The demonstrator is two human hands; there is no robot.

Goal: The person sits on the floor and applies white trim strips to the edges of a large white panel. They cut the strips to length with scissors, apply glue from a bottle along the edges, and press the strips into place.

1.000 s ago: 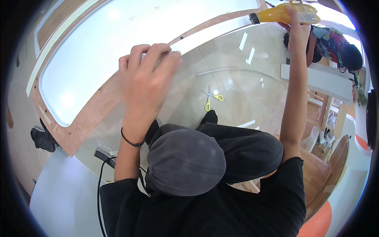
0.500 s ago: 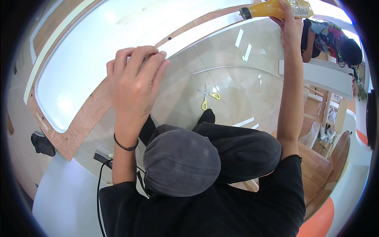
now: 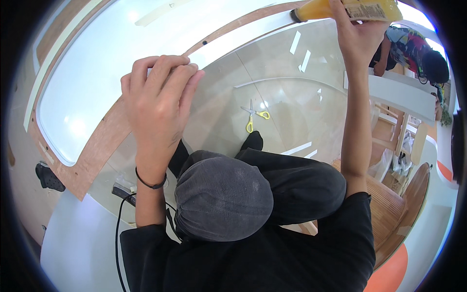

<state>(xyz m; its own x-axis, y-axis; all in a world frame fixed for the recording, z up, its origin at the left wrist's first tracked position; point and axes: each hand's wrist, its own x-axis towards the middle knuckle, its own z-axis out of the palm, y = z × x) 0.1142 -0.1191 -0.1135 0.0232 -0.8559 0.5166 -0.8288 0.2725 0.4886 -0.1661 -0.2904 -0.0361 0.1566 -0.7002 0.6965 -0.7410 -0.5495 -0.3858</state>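
Note:
A large curved panel with a glossy white middle (image 3: 104,63) and a bare wooden rim (image 3: 103,141) spreads across the upper left. Along its outer edge a white strip (image 3: 233,45) runs from my left hand to the upper right. My left hand (image 3: 158,100) is closed over this edge, its bent fingers at the strip's near end; the grip itself is partly hidden. At the top right my right hand (image 3: 357,41) is wrapped around a yellow bottle (image 3: 316,9) with a dark cap. The bottle lies tilted nearly level, cap toward the panel's edge.
Yellow-handled scissors (image 3: 252,116) lie spread on the floor near my foot. White strip scraps (image 3: 305,61) are scattered beyond. A co-worker (image 3: 413,51) bends over a pale curved board (image 3: 399,95) at right. A black clog (image 3: 49,176) and a power strip (image 3: 122,191) with cable are at left.
My left hand has shifted slightly left and down along the edge. My right hand has turned the bottle, showing more of its label, and its cap has moved a little left.

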